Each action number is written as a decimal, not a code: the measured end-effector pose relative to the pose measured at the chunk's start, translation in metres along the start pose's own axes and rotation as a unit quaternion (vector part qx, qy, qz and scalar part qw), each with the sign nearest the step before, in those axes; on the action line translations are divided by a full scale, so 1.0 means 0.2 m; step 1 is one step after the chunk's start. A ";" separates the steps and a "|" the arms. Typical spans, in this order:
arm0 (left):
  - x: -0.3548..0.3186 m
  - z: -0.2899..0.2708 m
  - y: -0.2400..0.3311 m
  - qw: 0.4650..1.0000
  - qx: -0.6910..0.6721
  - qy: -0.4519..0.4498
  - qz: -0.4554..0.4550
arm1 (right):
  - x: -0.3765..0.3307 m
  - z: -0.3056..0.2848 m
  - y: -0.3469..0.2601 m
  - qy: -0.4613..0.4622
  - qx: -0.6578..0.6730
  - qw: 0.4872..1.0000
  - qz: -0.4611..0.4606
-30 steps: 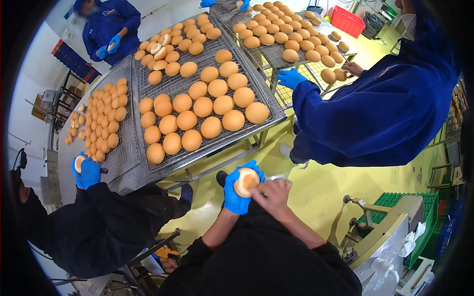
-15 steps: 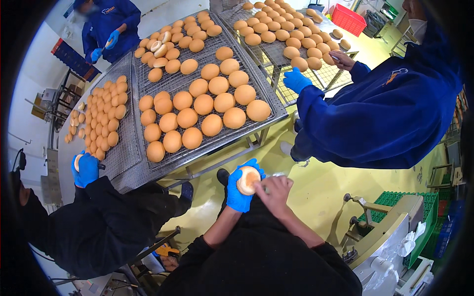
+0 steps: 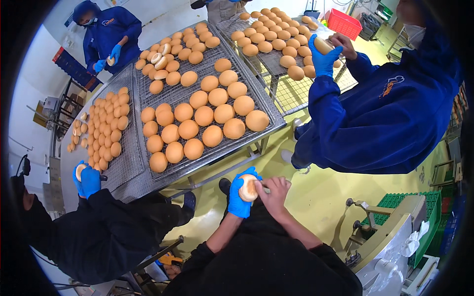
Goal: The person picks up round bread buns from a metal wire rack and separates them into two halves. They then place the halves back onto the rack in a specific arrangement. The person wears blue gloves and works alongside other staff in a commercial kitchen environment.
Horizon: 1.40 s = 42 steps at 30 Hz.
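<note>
Head view: the blue-gloved left grip [image 3: 239, 201] is curled around a bun [image 3: 248, 191], cupping it from its left, the bun's pale, brown-centred face showing. The bare right grip [image 3: 275, 194] sits right beside the bun's right edge, fingers bent; I can't tell what it holds. Browned buns [image 3: 204, 116] cover racks [image 3: 197, 74] on the bench [image 3: 134, 186] beyond.

The room has white walls [image 3: 35, 93] and glossy yellow floor [image 3: 316, 204].
</note>
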State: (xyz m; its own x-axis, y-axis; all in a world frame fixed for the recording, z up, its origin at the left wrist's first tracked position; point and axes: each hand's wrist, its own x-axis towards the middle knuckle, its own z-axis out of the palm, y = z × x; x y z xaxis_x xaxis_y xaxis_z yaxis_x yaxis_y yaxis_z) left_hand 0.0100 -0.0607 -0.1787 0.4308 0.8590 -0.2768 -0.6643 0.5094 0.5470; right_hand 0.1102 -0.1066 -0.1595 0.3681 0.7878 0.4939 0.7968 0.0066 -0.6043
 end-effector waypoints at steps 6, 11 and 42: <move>-0.01 -0.03 -0.02 0.999 0.036 -0.006 0.003 | 0.02 -0.01 -0.04 -0.030 0.079 0.996 0.006; 0.02 -0.04 -0.02 0.999 0.041 -0.008 0.000 | 0.03 0.00 -0.07 -0.024 0.057 0.998 0.004; 0.09 -0.08 0.07 0.995 0.048 0.032 0.077 | 0.04 0.17 0.13 -0.070 0.120 0.966 0.217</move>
State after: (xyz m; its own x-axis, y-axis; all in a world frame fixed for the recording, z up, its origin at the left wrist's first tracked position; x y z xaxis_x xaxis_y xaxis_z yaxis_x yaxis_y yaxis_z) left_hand -0.0007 -0.0363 -0.1881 0.2873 0.9295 -0.2312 -0.6567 0.3669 0.6589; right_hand 0.1174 -0.0794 -0.1919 0.5615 0.8234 0.0826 0.4417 -0.2138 -0.8713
